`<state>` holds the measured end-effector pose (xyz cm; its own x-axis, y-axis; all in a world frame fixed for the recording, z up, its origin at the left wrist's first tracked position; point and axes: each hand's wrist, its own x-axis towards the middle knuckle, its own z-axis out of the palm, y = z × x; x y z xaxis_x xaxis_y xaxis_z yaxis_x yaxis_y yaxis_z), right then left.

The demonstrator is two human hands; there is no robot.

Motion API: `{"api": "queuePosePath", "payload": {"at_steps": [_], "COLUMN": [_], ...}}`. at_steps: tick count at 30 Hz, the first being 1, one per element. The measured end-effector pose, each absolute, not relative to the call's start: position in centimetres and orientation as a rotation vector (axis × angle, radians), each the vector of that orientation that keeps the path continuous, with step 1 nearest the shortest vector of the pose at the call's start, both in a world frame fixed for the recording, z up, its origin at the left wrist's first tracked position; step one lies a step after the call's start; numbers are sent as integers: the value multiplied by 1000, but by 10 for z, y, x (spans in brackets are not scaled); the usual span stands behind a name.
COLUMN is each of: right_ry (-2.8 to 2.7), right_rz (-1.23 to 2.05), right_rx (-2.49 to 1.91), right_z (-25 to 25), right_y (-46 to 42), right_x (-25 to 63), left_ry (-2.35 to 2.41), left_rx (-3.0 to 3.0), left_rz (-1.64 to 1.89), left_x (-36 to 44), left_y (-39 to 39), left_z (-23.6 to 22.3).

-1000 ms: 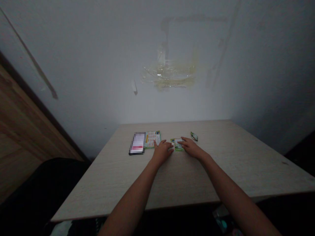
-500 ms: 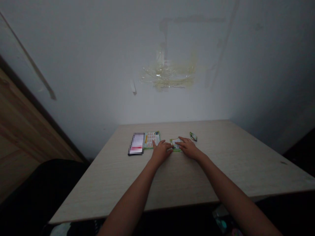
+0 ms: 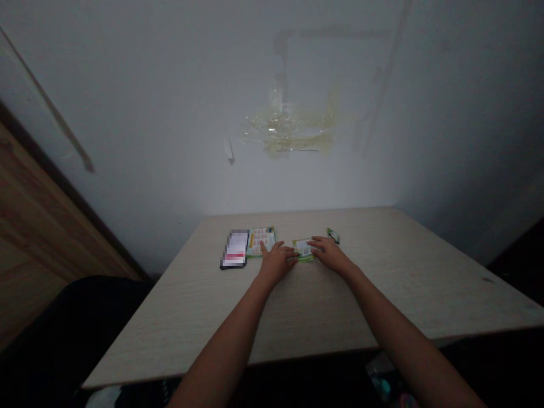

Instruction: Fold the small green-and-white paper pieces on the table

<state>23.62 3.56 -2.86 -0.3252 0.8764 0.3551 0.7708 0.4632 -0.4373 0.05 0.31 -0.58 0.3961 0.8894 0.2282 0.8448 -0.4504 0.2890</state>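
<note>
Two hands lie flat on the pale wooden table [image 3: 323, 306], fingers spread and pressed down. Between them sits a small green-and-white card [image 3: 303, 249]: the left hand [image 3: 277, 262] touches its left edge with its fingertips, and the right hand [image 3: 330, 255] covers its right edge. Neither hand pinches or lifts it. Just left of the left hand lies a larger printed sheet [image 3: 260, 241], and beside that a dark phone [image 3: 235, 249]. A small folded green paper [image 3: 334, 234] rests near the right hand, toward the wall.
</note>
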Motion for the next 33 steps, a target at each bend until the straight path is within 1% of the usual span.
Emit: {"api": "queuePosePath", "payload": {"at_steps": [10,16,33], "right_ry": [-2210,-2182,-2176], "right_rz": [280,279,290], "right_rx": [-1365,-1351,-1386], "right_z": [-25,-29,-30], "right_y": [34,35,36], "right_x": [233,233,232], "left_ry": [1561,1646,1678], "left_rx": [2495,2511,2551], "left_rz": [568,574,503], "left_x": [-1,0,-1], "left_y": [5,3,3], "left_z": [-10,-7,-7]}}
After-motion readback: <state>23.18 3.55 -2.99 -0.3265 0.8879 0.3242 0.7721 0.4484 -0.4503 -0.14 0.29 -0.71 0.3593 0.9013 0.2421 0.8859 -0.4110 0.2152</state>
